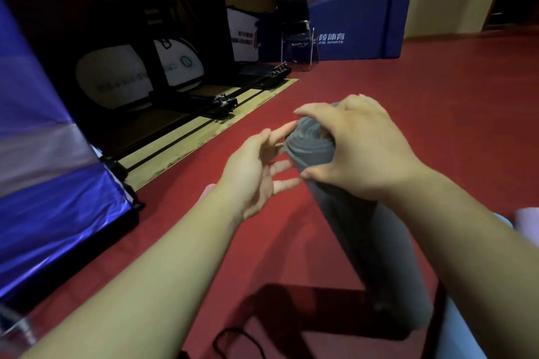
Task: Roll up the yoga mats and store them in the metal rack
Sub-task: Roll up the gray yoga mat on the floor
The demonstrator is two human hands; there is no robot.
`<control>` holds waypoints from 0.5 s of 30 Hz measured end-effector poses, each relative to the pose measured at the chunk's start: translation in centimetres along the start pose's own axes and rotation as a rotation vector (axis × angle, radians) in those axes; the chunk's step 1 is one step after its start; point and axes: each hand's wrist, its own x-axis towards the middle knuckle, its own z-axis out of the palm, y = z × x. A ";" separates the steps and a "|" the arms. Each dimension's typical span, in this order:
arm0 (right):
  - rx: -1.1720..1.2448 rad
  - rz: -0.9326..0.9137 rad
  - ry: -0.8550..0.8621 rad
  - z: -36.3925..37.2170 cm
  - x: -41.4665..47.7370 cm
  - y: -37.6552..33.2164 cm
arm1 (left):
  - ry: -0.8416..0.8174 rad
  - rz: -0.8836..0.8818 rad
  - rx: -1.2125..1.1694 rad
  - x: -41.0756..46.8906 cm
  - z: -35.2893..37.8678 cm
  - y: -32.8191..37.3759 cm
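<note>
A grey yoga mat (364,245), rolled into a tube, stands tilted in front of me with its spiral end (310,140) facing up and away. My right hand (358,148) grips the top of the roll, thumb on the near side and fingers curled over the far rim. My left hand (256,172) is beside the roll on its left, fingers straight, with the fingertips touching the rolled end. No metal rack shows in this view.
Red sports flooring (437,90) spreads ahead and to the right. A blue banner stand (43,183) is close on my left, a folding chair (297,35) and blue padded barrier (358,26) stand at the back. A black cord (233,341) lies near my feet.
</note>
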 end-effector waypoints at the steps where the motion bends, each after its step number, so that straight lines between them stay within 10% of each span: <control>1: -0.066 -0.043 -0.046 1.0 0.4 -0.9 | -0.016 -0.028 0.011 -0.3 -1.8 -0.2; 8: -0.153 -0.441 -0.573 17.8 -1.0 -7.5 | 0.530 -0.285 0.241 -6.9 -17.2 -13.1; 15: -0.071 -0.672 -0.835 29.8 -3.2 -14.6 | 0.543 -0.530 0.642 -12.2 -26.0 -35.5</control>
